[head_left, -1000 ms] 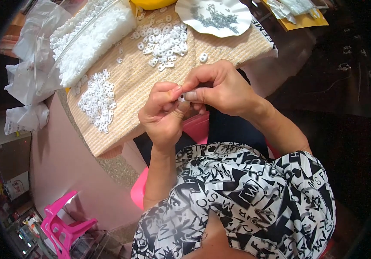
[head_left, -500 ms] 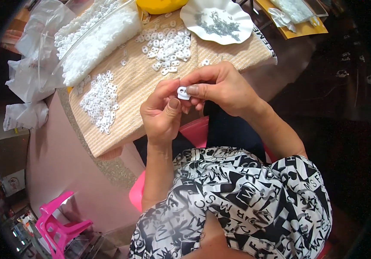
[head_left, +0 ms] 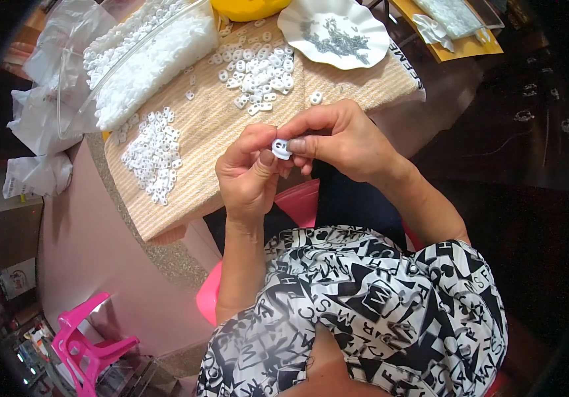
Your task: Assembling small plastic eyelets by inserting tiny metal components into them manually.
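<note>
Right hand [head_left: 337, 142] pinches a white piece [head_left: 280, 149]; left hand [head_left: 248, 175] curls alongside, its grip unclear

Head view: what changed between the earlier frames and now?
The left hand's thumb has moved left, off the small white piece, exposing more of it. The right hand keeps its pinch; left-finger contact is unclear. The whole view shifted slightly. Unchanged: left pile, upper pile, scalloped plate, lone white piece.

White piece [head_left: 281, 149] more exposed than before, left thumb [head_left: 262, 167] shifted leftward
</note>
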`<control>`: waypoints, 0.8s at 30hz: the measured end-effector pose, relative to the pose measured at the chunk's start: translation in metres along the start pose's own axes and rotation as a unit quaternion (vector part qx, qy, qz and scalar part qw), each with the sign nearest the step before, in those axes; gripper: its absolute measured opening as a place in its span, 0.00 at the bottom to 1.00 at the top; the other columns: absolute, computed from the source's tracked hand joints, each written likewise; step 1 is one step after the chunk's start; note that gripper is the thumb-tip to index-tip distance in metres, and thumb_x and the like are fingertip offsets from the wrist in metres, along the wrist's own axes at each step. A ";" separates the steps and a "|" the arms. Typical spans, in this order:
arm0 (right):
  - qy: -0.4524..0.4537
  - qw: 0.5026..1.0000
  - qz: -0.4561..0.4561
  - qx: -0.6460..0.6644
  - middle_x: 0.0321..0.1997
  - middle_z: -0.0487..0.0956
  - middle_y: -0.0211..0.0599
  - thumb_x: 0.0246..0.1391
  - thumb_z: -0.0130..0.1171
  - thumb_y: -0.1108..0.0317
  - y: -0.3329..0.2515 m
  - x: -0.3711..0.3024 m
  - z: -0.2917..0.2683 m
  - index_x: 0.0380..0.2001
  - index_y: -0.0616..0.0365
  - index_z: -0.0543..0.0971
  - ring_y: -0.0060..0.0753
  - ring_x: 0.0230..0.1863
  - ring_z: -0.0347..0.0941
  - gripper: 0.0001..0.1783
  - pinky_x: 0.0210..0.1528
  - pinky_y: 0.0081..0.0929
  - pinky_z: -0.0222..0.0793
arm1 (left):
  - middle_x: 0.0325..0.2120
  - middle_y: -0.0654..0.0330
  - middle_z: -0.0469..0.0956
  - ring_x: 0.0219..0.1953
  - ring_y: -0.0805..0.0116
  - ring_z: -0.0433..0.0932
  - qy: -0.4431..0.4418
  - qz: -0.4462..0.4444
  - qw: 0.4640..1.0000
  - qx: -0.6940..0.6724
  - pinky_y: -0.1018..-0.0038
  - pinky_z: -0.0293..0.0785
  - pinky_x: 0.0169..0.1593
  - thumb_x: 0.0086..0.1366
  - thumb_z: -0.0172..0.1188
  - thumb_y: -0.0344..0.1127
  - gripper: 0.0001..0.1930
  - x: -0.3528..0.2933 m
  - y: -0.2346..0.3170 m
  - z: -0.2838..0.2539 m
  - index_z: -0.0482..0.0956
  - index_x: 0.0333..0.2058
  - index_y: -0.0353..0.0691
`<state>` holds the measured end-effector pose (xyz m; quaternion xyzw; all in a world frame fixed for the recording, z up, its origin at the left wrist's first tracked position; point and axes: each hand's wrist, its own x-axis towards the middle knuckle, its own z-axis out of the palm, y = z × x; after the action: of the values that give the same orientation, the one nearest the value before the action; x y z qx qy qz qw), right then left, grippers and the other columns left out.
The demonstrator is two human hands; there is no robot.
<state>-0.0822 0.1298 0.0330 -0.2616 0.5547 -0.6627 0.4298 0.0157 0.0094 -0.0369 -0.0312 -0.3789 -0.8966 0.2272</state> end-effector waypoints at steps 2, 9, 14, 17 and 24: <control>-0.001 1.000 -0.001 -0.004 0.24 0.76 0.33 0.47 0.51 0.79 -0.001 0.001 0.001 0.33 0.68 0.75 0.17 0.21 0.69 0.08 0.24 0.13 0.68 | 0.39 0.48 0.68 0.33 0.58 0.75 -0.045 0.014 0.999 0.010 0.62 0.77 0.34 0.59 0.49 0.28 0.13 0.000 -0.002 -0.009 0.69 0.44 0.32; 0.052 0.999 0.005 0.006 0.26 0.76 0.36 0.47 0.52 0.77 -0.011 0.007 -0.002 0.33 0.68 0.74 0.19 0.24 0.70 0.08 0.25 0.13 0.67 | 0.31 0.55 0.72 0.28 0.68 0.72 0.050 -0.039 0.998 -0.020 0.81 0.67 0.28 0.60 0.51 0.35 0.17 0.005 0.007 0.003 0.67 0.45 0.31; 0.137 0.960 -0.196 -0.144 0.22 0.74 0.34 0.42 0.57 0.73 -0.052 0.074 -0.036 0.30 0.68 0.75 0.19 0.22 0.69 0.10 0.25 0.15 0.66 | 0.29 0.55 0.72 0.26 0.69 0.71 0.124 -0.067 0.989 0.033 0.81 0.67 0.27 0.60 0.51 0.33 0.15 0.003 0.011 -0.008 0.69 0.42 0.30; 0.255 0.908 -0.216 -0.253 0.21 0.77 0.40 0.36 0.53 0.65 -0.087 0.130 -0.055 0.26 0.64 0.78 0.32 0.20 0.71 0.15 0.27 0.26 0.67 | 0.27 0.56 0.73 0.25 0.69 0.71 0.137 -0.069 0.986 0.067 0.81 0.68 0.26 0.59 0.51 0.32 0.13 0.004 0.011 -0.002 0.71 0.40 0.30; 0.293 0.713 -0.266 -0.579 0.21 0.77 0.43 0.35 0.53 0.62 -0.108 0.122 -0.096 0.20 0.58 0.78 0.39 0.26 0.74 0.12 0.31 0.32 0.67 | 0.28 0.55 0.75 0.26 0.73 0.73 0.189 0.027 0.926 0.325 0.85 0.68 0.26 0.55 0.55 0.26 0.12 0.008 0.026 -0.005 0.72 0.39 0.29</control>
<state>-0.2512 0.0756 0.0968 -0.3881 0.8356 -0.3425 -0.1838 0.0206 -0.0130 -0.0218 0.2040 -0.5982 -0.7075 0.3163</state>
